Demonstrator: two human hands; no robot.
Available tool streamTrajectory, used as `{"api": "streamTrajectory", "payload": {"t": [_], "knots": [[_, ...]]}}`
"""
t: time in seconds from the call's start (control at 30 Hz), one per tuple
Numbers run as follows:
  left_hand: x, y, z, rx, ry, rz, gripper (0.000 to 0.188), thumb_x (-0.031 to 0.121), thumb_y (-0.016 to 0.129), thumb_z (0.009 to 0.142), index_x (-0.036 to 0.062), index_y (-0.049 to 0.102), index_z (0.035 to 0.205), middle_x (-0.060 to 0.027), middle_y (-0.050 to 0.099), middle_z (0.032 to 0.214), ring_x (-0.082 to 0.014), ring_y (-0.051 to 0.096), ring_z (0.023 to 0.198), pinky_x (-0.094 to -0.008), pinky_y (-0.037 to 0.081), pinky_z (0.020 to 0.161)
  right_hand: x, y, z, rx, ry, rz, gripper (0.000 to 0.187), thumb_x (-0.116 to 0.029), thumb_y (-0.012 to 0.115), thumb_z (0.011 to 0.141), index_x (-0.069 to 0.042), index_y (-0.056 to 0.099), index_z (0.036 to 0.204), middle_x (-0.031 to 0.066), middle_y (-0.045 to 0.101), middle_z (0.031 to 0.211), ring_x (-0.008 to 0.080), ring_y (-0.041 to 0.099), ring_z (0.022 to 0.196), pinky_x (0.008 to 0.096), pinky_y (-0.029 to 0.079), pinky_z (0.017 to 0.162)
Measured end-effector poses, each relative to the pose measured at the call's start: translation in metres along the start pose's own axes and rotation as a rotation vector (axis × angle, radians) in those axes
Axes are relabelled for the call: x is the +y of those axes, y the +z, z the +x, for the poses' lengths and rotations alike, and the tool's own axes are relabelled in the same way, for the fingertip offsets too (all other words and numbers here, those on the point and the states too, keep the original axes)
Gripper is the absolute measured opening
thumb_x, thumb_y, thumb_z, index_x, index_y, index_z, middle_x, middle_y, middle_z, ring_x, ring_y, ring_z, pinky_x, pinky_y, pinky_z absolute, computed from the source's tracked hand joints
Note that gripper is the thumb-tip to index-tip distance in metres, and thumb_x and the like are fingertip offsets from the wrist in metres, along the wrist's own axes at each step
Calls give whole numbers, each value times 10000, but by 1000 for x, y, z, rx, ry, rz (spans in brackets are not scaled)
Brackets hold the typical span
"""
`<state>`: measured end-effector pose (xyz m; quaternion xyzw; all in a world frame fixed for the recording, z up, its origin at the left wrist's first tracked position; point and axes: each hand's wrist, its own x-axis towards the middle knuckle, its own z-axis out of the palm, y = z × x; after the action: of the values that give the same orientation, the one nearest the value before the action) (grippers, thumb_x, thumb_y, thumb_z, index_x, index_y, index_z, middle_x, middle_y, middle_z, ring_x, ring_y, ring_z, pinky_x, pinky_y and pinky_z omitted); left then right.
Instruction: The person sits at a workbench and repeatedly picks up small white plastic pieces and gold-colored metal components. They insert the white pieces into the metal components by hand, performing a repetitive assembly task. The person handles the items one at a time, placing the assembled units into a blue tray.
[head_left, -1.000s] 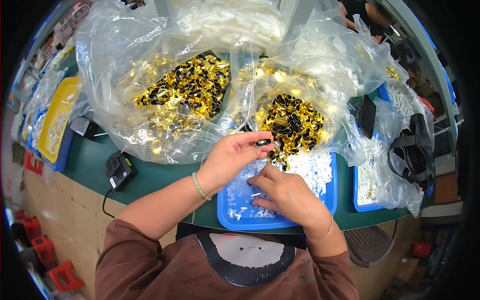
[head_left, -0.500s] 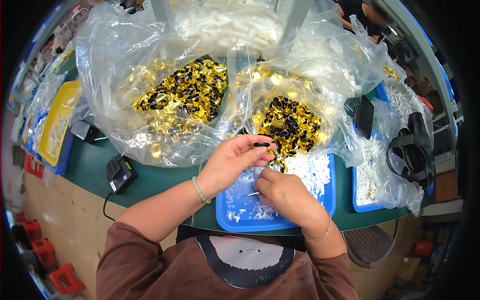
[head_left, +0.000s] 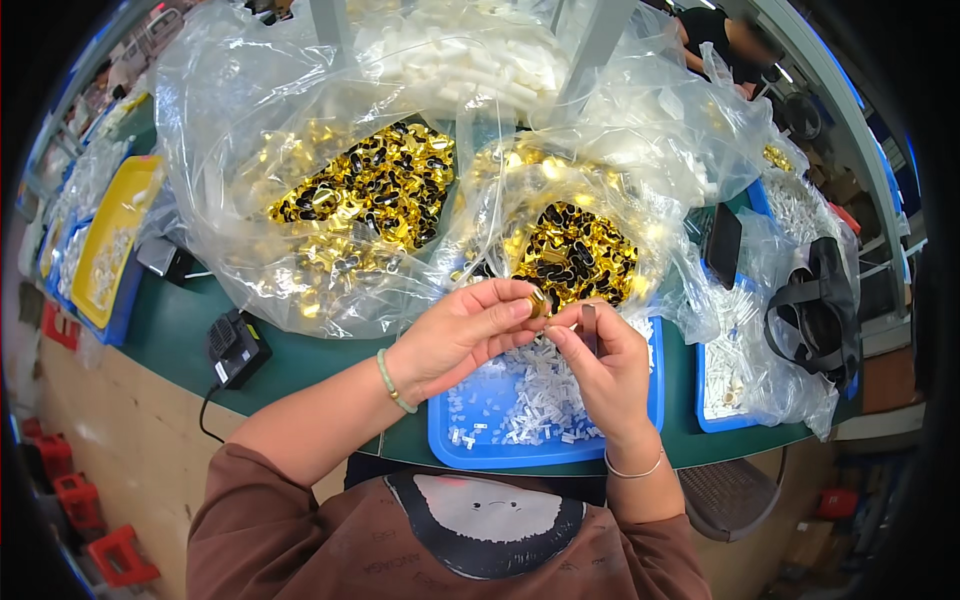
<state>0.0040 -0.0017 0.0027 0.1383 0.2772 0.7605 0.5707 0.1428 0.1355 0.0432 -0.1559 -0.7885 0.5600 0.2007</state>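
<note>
My left hand (head_left: 470,335) pinches a small gold-and-black piece (head_left: 539,301) between thumb and fingertips. Close beside it, my right hand (head_left: 608,365) is closed with its thumb and fingertips near that piece. A dark flat strip (head_left: 588,322), seemingly the end of a slim tool, sticks up between the right fingers; the rest of it is hidden. Both hands are above a blue tray (head_left: 545,458) that holds small white plastic pieces (head_left: 548,405). Just beyond them, an open clear bag shows many similar gold-and-black pieces (head_left: 580,245).
Another clear bag of gold-and-black pieces (head_left: 390,180) lies at the back left. White parts (head_left: 460,65) fill a bag behind. On the right are a second blue tray (head_left: 722,425), a phone-like black slab (head_left: 722,245) and a black bag (head_left: 815,310). A black corded device (head_left: 237,348) sits left.
My right hand has risen from over the tray to beside my left fingertips, and the dark strip now points up. The gold-and-black piece has turned in my left fingers.
</note>
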Motion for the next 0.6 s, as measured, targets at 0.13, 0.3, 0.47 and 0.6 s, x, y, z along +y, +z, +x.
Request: {"api": "streamTrajectory", "payload": {"t": [0.13, 0.3, 0.47, 0.6], "knots": [[-8, -6, 2, -11, -54, -14, 251, 124, 589, 969, 58, 573, 1211, -49, 634, 1141, -118, 617, 1022, -242, 519, 914, 3, -1, 3, -25, -14, 108, 64, -21, 683, 875, 10, 645, 915, 15, 578, 881, 53, 514, 754, 190, 422, 693], [-6, 5, 1, 6, -113, -8, 311, 117, 593, 964, 60, 558, 1268, -46, 611, 1186, -112, 615, 1043, -241, 525, 932, 0, -2, 2, -38, 80, 324, 50, -1, 666, 882, 11, 639, 922, 7, 575, 908, 68, 558, 811, 212, 454, 735], [-8, 3, 1, -4, -90, -26, 328, 110, 590, 964, 55, 543, 1284, -48, 610, 1184, -118, 622, 1043, -248, 534, 938, -3, -4, 4, -73, 137, 366, 58, 8, 664, 881, 15, 640, 933, 20, 579, 945, 84, 577, 861, 227, 468, 770], [-8, 4, 1, -1, -83, -28, 320, 113, 592, 964, 50, 540, 1274, -56, 609, 1181, -123, 624, 1049, -249, 538, 929, -2, -6, 3, -78, 146, 378, 58, 14, 660, 881, 21, 642, 936, 38, 578, 991, 99, 582, 883, 233, 471, 791]]}}
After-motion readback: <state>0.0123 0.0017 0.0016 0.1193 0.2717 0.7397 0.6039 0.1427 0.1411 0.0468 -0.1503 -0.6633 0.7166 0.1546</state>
